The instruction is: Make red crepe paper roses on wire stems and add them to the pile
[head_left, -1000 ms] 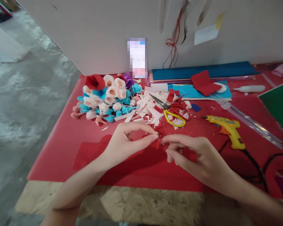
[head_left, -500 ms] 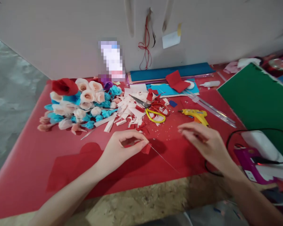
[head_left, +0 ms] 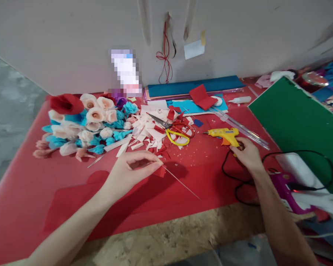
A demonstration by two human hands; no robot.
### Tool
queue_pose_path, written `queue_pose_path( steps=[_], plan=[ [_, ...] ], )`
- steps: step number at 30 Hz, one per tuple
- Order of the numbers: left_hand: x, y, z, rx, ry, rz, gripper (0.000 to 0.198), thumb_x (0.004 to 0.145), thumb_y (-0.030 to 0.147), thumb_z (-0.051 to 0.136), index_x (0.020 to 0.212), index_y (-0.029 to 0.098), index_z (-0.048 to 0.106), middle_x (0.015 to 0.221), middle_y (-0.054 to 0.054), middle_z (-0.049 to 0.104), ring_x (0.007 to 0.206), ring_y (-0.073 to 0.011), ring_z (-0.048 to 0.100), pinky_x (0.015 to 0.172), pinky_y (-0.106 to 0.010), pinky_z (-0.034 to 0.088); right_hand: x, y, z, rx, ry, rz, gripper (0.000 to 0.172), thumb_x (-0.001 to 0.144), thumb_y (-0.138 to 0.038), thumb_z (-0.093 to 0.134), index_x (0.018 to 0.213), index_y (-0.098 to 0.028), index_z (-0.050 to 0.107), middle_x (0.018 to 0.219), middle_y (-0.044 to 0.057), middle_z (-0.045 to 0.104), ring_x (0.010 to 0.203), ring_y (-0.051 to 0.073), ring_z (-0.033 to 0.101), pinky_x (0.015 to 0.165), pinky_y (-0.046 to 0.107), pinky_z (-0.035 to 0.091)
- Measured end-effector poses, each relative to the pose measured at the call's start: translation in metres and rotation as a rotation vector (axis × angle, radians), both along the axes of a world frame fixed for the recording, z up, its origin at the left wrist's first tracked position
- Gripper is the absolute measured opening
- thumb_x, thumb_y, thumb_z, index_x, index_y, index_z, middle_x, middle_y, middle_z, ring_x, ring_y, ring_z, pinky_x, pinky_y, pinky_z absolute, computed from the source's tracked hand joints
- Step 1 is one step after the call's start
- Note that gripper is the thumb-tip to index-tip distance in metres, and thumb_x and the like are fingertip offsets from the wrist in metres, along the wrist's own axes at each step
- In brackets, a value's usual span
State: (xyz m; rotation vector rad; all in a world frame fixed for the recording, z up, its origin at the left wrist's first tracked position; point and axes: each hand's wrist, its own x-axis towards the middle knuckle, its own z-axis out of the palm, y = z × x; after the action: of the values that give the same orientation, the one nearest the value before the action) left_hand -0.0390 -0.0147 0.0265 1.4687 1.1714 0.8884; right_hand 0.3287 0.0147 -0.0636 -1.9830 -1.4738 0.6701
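Observation:
My left hand (head_left: 130, 170) pinches one end of a thin wire stem (head_left: 182, 183) between thumb and fingertips. A small red paper piece (head_left: 161, 173) shows just under those fingertips; how it joins the stem is hidden. The stem's free end slants down to the right over the red table covering. My right hand (head_left: 248, 154) is closed around the handle of a yellow hot glue gun (head_left: 222, 133), whose nozzle points left. A black cord (head_left: 225, 170) loops below this hand.
Paper flowers (head_left: 96, 115) cluster at the left. Scissors (head_left: 173, 130) lie on pale and red paper scraps (head_left: 144, 129). A glue bottle (head_left: 240, 99) and clear sticks (head_left: 238, 125) lie behind the glue gun. A green board (head_left: 296, 114) and a purple power strip (head_left: 279, 184) are at the right.
My right hand has moved forward and closed on the glue gun's handle. My left hand still pinches the wire stem. The whole view has shifted slightly.

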Motion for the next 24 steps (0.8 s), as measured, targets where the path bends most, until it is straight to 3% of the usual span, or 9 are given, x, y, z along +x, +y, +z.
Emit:
queue_pose_path(
  steps=[4, 8, 11, 13, 17, 21, 24],
  plan=[
    [-0.005, 0.002, -0.002, -0.017, -0.05, 0.04, 0.004, 0.071, 0.02, 0.068, 0.07, 0.017, 0.069, 0.067, -0.001, 0.068, 0.052, -0.0076, 0.056, 0.047, -0.015, 0.047, -0.012, -0.007, 0.023, -0.003, 0.274, 0.075, 0.028, 0.09, -0.033, 0.046, 0.113, -0.018, 0.047, 0.101, 0.007, 0.056, 0.082, 0.014, 0.058, 0.072, 0.029, 0.05],
    [-0.01, 0.002, 0.001, -0.072, -0.146, 0.07, 0.001, 0.069, 0.018, 0.069, 0.069, 0.019, 0.069, 0.067, 0.0, 0.067, 0.054, -0.0081, 0.058, 0.052, -0.016, 0.048, -0.035, -0.012, 0.053, 0.01, 0.443, 0.179, 0.011, 0.086, -0.027, 0.046, 0.095, -0.021, 0.046, 0.07, 0.002, 0.054, 0.06, 0.012, 0.055, 0.06, 0.023, 0.046],
    [-0.013, 0.002, 0.008, -0.046, -0.189, 0.092, 0.002, 0.069, 0.018, 0.07, 0.067, 0.02, 0.069, 0.064, 0.0, 0.066, 0.055, -0.0086, 0.058, 0.051, -0.017, 0.048, -0.057, -0.019, 0.074, 0.054, 0.48, 0.23, 0.006, 0.081, -0.02, 0.053, 0.086, -0.022, 0.05, 0.075, 0.004, 0.052, 0.066, 0.013, 0.054, 0.061, 0.021, 0.045],
    [-0.016, 0.001, 0.015, 0.0, -0.193, 0.102, 0.004, 0.067, 0.017, 0.071, 0.065, 0.02, 0.069, 0.062, 0.001, 0.066, 0.055, -0.0081, 0.058, 0.05, -0.015, 0.047, -0.072, -0.024, 0.087, 0.054, 0.454, 0.279, 0.015, 0.075, -0.018, 0.061, 0.088, -0.021, 0.053, 0.086, 0.006, 0.054, 0.074, 0.014, 0.055, 0.062, 0.019, 0.045],
    [-0.02, -0.003, 0.027, 0.011, -0.209, 0.091, 0.006, 0.068, 0.015, 0.07, 0.063, 0.018, 0.068, 0.061, 0.001, 0.066, 0.056, -0.0084, 0.058, 0.051, -0.015, 0.048, -0.098, -0.03, 0.103, 0.125, 0.268, 0.337, 0.034, 0.063, -0.028, 0.074, 0.089, -0.022, 0.053, 0.072, 0.001, 0.052, 0.053, 0.01, 0.048, 0.046, 0.018, 0.043],
    [-0.022, -0.004, 0.033, -0.046, -0.23, 0.068, 0.008, 0.069, 0.012, 0.068, 0.063, 0.017, 0.066, 0.063, 0.001, 0.065, 0.057, -0.007, 0.057, 0.053, -0.014, 0.048, -0.114, -0.027, 0.101, 0.287, 0.086, 0.298, 0.056, 0.048, -0.054, 0.078, 0.088, -0.022, 0.055, 0.066, 0.0, 0.051, 0.051, 0.012, 0.047, 0.038, 0.02, 0.04],
    [-0.023, -0.004, 0.032, -0.091, -0.253, 0.046, 0.008, 0.07, 0.014, 0.068, 0.063, 0.016, 0.064, 0.063, 0.002, 0.064, 0.058, -0.0066, 0.056, 0.054, -0.014, 0.047, -0.121, -0.027, 0.096, 0.362, -0.037, 0.225, 0.054, 0.048, -0.053, 0.078, 0.087, -0.022, 0.055, 0.077, 0.002, 0.055, 0.061, 0.016, 0.052, 0.045, 0.026, 0.044]
  ],
)
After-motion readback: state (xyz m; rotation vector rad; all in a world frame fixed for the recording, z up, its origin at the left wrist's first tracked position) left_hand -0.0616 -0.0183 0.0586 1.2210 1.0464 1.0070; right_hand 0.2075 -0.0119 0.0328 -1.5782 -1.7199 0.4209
